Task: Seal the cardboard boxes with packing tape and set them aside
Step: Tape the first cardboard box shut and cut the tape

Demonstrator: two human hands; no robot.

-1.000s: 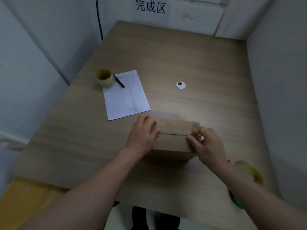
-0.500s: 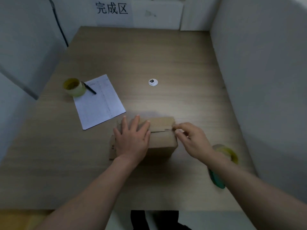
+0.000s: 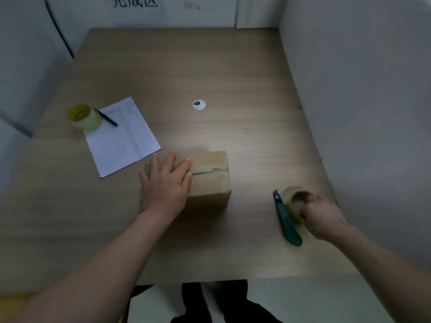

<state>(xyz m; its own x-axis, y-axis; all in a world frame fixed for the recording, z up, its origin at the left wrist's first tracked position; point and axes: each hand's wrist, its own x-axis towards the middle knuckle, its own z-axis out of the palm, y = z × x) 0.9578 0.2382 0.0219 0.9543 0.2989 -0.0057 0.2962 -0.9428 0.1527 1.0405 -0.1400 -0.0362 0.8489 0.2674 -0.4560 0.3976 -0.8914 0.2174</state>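
A small brown cardboard box (image 3: 210, 176) stands on the wooden table (image 3: 233, 78), its top flaps closed along a middle seam. My left hand (image 3: 166, 183) lies flat on the box's left half with fingers spread. To the right, near the table's edge, my right hand (image 3: 323, 217) grips a roll of clear yellowish packing tape (image 3: 296, 199), fingers curled into its core. A green utility knife (image 3: 286, 222) lies just left of that roll.
A second tape roll (image 3: 84, 116) stands at the left on a printed sheet of paper (image 3: 121, 136), with a black pen (image 3: 106, 117) beside it. A white cable grommet (image 3: 199, 105) sits mid-table. Grey partition walls close in left, right and behind.
My right hand left the box's right end and moved right and toward me onto the tape roll. My left hand shifted from gripping the box's edge to lying flat on top.
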